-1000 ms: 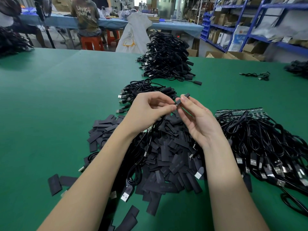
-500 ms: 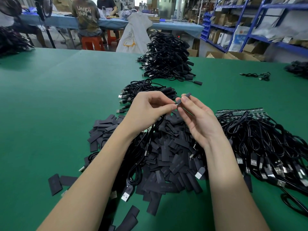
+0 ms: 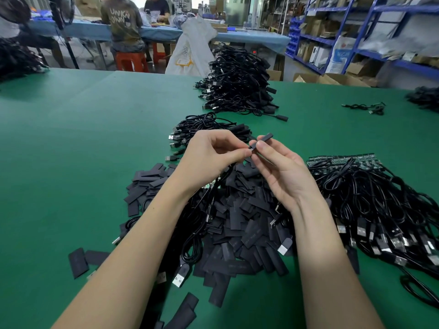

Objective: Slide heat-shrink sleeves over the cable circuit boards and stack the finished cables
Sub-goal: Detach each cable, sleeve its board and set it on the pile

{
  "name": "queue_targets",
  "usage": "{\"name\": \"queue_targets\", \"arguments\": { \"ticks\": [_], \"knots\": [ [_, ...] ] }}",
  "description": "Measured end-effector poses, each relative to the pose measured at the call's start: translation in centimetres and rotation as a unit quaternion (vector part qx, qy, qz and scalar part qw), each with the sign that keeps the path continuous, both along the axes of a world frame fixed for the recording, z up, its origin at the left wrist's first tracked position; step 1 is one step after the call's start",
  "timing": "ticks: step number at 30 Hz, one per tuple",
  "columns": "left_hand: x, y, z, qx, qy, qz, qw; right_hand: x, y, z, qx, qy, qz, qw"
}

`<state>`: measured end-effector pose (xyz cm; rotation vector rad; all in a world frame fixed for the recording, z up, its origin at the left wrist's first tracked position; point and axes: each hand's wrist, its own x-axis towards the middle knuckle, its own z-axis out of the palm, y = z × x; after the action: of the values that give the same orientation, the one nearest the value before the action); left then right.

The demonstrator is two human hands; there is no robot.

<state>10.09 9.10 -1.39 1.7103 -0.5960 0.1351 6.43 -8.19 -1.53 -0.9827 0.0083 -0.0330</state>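
One black heat-shrink sleeve [image 3: 264, 138] is being held in the air above the desk [image 3: 83, 143], between the two hands, with its long axis running from the fingertips up and away to the right, the free end pointing toward the far right of the desk. The right hand [image 3: 282, 172] is lying palm up, its grip pinching the sleeve between thumb and forefinger near the lower end. The left hand [image 3: 211, 155] is meeting it from the left, its grip pinching a small piece at the sleeve's lower mouth; that piece is too small to make out clearly. A single black cable [image 3: 202, 210] is hanging down from the left grip toward the desk.

Directly beneath both grips, one loose heap of flat black sleeves [image 3: 240, 222] is spreading over the desk, too many to count, with a few strays lying apart to the near left. To the right of the right grip, one bundle of black cables [image 3: 380, 210] is lying with a row of green circuit boards [image 3: 342, 160] at its far edge and USB plugs at its near edge. Beyond the grips, one small stack of cables [image 3: 209, 127] is sitting just behind the hands, and one tall stack [image 3: 237, 79] is standing farther back. Well to the far right, one lone tangle of cable [image 3: 365, 107] is lying by itself. Two people are sitting at a blue-covered bench [image 3: 249, 38] beyond the desk.
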Motion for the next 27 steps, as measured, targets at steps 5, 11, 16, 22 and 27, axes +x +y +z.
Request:
{"name": "queue_targets", "arguments": {
  "ticks": [5, 11, 16, 22, 27],
  "knots": [
    [-0.1, -0.1, 0.0, -0.002, 0.011, 0.005, 1.0, -0.1, 0.1, -0.1, -0.016, 0.007, 0.007, 1.0],
    [0.1, 0.1, -0.1, 0.001, 0.042, -0.005, 0.999, 0.1, 0.4, -0.1, -0.056, -0.023, -0.023, 0.998],
    [0.1, 0.1, -0.1, -0.023, 0.059, 0.0, 0.998, 0.2, 0.8, -0.1, -0.062, -0.063, -0.048, 0.995],
    [-0.1, 0.0, 0.0, -0.025, 0.063, 0.004, 0.998, 0.3, 1.0, -0.3, -0.047, -0.047, -0.056, 0.996],
    [-0.2, 0.1, 0.1, -0.017, 0.063, 0.014, 0.998, 0.4, 0.9, -0.4, -0.035, -0.042, -0.051, 0.997]
  ]
}}
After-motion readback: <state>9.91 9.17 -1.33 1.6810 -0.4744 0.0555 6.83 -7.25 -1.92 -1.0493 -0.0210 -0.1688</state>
